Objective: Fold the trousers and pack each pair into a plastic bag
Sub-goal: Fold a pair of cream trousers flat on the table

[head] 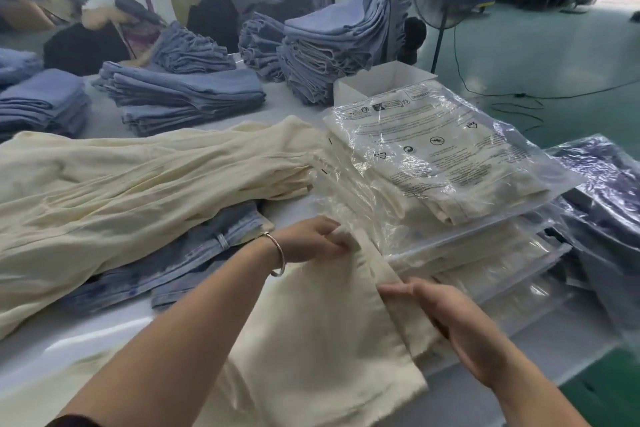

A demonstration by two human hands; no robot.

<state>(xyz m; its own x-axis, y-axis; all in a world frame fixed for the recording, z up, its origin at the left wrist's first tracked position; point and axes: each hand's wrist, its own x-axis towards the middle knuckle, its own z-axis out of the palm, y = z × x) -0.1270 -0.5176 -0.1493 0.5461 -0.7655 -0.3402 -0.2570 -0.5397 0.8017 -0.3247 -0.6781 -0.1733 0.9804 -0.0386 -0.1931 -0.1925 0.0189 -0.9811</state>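
You are working on the folded pair of cream cotton trousers (322,333), which lies on the white counter (114,329) near you, in the middle. Your left hand (311,239) pinches the far corner of the fold with curled fingers. Your right hand (446,319) lies on the right edge of the fold; its fingers look mostly straight and seem to press the cloth, but I cannot tell for sure whether the fingertips hook under the edge.

I judge the step in hand is to finish the fold, or to begin to slide it into a bag; no open bag shows clearly at the hands. To do it well, keep the edges even and smooth the top before you lift. Hold both far corners firmly so that the layers do not slip apart.

Just to the right stands the stack of clear plastic bags with cream trousers inside (446,163), touching your fold. To the left lies a loose heap of unfolded cream trousers (138,177) on top of blue denim trousers (194,263). Keep your fold apart from this heap.
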